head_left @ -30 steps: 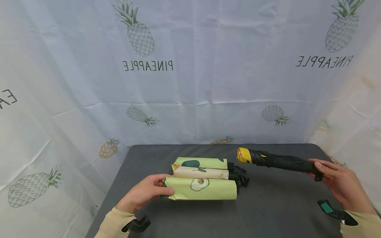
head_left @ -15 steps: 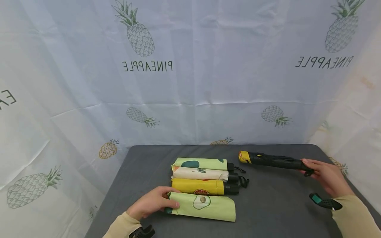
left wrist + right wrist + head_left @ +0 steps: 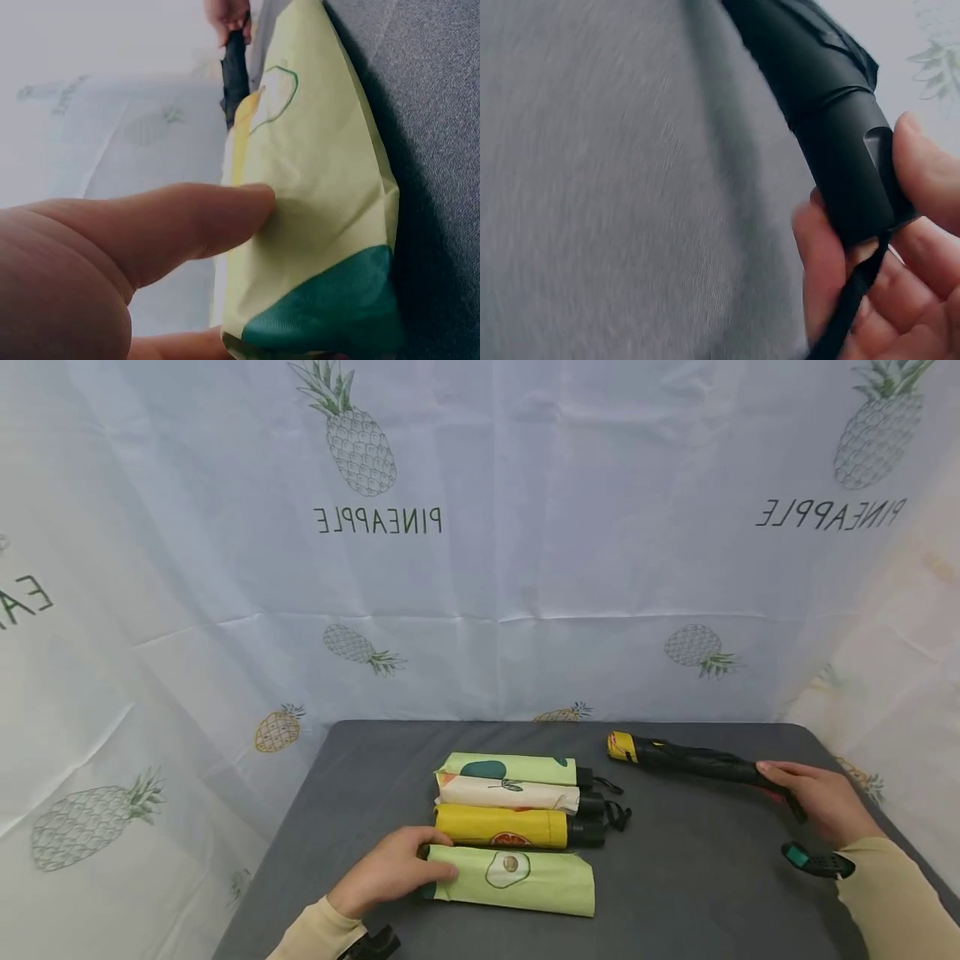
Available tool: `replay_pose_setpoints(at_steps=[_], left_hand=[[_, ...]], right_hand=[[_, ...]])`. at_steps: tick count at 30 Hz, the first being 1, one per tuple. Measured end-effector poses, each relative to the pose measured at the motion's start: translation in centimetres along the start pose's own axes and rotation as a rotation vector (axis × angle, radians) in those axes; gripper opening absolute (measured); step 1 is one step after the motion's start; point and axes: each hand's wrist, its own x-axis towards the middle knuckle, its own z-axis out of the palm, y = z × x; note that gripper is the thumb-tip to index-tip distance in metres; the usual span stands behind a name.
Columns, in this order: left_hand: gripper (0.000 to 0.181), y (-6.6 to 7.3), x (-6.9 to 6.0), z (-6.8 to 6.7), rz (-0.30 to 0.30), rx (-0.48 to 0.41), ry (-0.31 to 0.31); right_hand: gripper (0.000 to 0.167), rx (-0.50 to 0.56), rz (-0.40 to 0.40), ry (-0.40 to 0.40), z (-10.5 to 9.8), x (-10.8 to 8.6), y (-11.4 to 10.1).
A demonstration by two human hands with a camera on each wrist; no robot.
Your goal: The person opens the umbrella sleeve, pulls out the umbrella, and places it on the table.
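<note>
My left hand point(image 3: 401, 864) pinches the left end of a light green avocado-print umbrella cover point(image 3: 540, 893), which lies lengthwise at the front of a row. In the left wrist view the thumb point(image 3: 217, 217) presses on its face, beside a dark green patch; the fingers behind it are mostly hidden. On the right, my right hand point(image 3: 825, 802) holds a folded black umbrella point(image 3: 697, 762) by its handle end, its yellow tip pointing left. Up close, the right wrist view shows thumb and fingers around the black handle point(image 3: 847, 165), with a wrist strap point(image 3: 847, 307) hanging down.
Behind the cover lie a yellow umbrella point(image 3: 480, 827), a cream one point(image 3: 480, 795) and a green one point(image 3: 532, 768), black handles to the right. They rest on a grey table point(image 3: 675, 893). A pineapple-print curtain point(image 3: 495, 568) stands behind it.
My left hand has brought the avocado cover toward me and down, so the yellow umbrella behind it shows. My right hand has moved left with the black umbrella, then hardly at all.
</note>
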Motion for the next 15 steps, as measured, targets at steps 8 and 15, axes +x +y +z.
replay_pose_setpoints(at_steps=[8, 15], left_hand=[[0.042, 1.0, -0.4, -0.6, -0.013, 0.095, 0.038], [0.034, 1.0, 1.3, -3.7, -0.113, 0.086, 0.113]], right_hand=[[0.095, -0.118, 0.063, 0.027, 0.0, 0.7, 0.8], [0.09, -0.171, 0.087, 0.091, 0.9, 0.2, -0.1]])
